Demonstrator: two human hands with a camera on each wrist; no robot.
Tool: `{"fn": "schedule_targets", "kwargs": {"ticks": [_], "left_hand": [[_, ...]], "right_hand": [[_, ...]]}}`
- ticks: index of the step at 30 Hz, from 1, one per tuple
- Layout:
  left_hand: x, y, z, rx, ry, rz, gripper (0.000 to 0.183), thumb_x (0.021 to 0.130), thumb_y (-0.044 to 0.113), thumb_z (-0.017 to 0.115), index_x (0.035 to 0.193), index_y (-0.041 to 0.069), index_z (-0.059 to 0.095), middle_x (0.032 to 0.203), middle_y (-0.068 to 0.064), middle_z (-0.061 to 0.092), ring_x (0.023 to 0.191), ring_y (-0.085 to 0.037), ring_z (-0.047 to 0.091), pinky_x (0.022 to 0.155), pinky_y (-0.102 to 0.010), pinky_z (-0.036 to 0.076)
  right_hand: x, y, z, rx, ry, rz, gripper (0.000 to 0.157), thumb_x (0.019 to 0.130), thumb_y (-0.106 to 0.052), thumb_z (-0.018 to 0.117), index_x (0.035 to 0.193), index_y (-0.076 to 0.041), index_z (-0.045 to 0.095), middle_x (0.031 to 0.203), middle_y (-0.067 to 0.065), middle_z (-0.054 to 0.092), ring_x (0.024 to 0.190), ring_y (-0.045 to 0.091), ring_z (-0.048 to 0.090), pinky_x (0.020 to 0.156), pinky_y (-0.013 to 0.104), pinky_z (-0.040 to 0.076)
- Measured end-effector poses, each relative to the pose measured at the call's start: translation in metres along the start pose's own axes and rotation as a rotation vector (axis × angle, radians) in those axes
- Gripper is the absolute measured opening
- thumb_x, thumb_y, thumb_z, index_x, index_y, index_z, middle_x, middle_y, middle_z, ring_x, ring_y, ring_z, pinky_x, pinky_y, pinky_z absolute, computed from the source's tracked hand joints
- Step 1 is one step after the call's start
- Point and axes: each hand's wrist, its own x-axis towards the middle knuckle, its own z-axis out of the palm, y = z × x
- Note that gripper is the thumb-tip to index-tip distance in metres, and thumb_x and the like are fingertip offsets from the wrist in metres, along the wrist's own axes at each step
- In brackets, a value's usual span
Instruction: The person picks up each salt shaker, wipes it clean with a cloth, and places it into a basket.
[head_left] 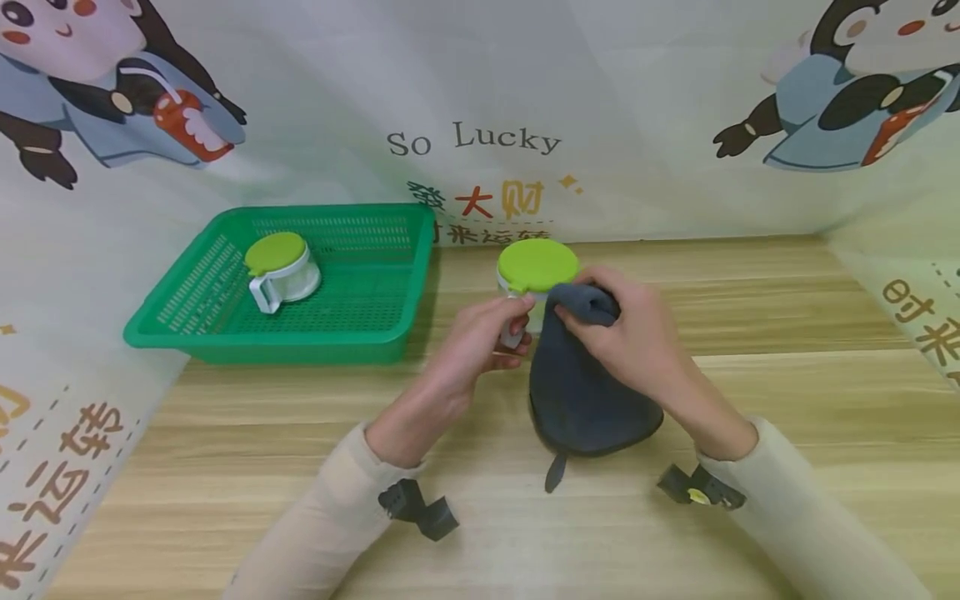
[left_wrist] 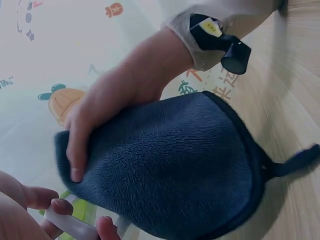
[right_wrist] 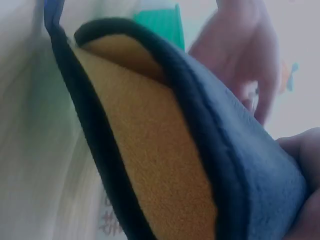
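Observation:
In the head view my left hand grips the handle of a round seasoning jar with a bright green lid; in the left wrist view its fingers wrap the pale handle. A dark grey-blue plush cleaning cloth is pinched at its bunched upper end by my right hand. The cloth hangs down with its loop tag lowest, and it covers part of the jar's body. Seen from the right wrist, the folded cloth opens onto an orange inner face with dark edging.
To the left stands a green plastic basket with a second green-lidded jar inside. A printed backdrop rises behind the wood-grain tabletop. Small black camera mounts sit on both wrists.

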Motion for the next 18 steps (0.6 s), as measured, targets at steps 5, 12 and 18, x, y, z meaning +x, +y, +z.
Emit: {"fn": "schedule_targets", "kwargs": {"ticks": [5, 12, 18], "left_hand": [[-0.001, 0.000, 0.000, -0.012, -0.009, 0.003, 0.038, 0.104, 0.033, 0.057, 0.074, 0.013, 0.046, 0.080, -0.003, 0.059, 0.074, -0.015, 0.058, 0.071, -0.027, 0.050], [-0.004, 0.003, -0.005, -0.062, 0.021, 0.022, 0.037, 0.105, 0.034, 0.055, 0.075, 0.013, 0.046, 0.082, -0.003, 0.058, 0.076, -0.016, 0.058, 0.070, -0.027, 0.051], [-0.004, 0.007, -0.006, -0.082, 0.089, 0.054, 0.037, 0.104, 0.034, 0.058, 0.077, 0.012, 0.048, 0.081, -0.002, 0.055, 0.078, -0.017, 0.056, 0.068, -0.026, 0.051]], "right_hand": [[0.008, 0.014, -0.012, -0.037, 0.043, 0.161, 0.021, 0.091, -0.016, 0.077, 0.110, -0.008, 0.073, 0.106, 0.018, 0.074, 0.092, 0.033, 0.068, 0.077, 0.044, 0.050], [0.003, -0.004, -0.010, 0.019, 0.013, 0.205, 0.029, 0.095, -0.018, 0.071, 0.122, -0.009, 0.071, 0.116, 0.015, 0.074, 0.096, 0.029, 0.069, 0.078, 0.039, 0.054], [-0.001, -0.009, -0.003, 0.115, 0.005, 0.182, 0.045, 0.098, -0.006, 0.062, 0.142, -0.011, 0.061, 0.144, 0.019, 0.061, 0.133, 0.035, 0.059, 0.104, 0.052, 0.051]]}}
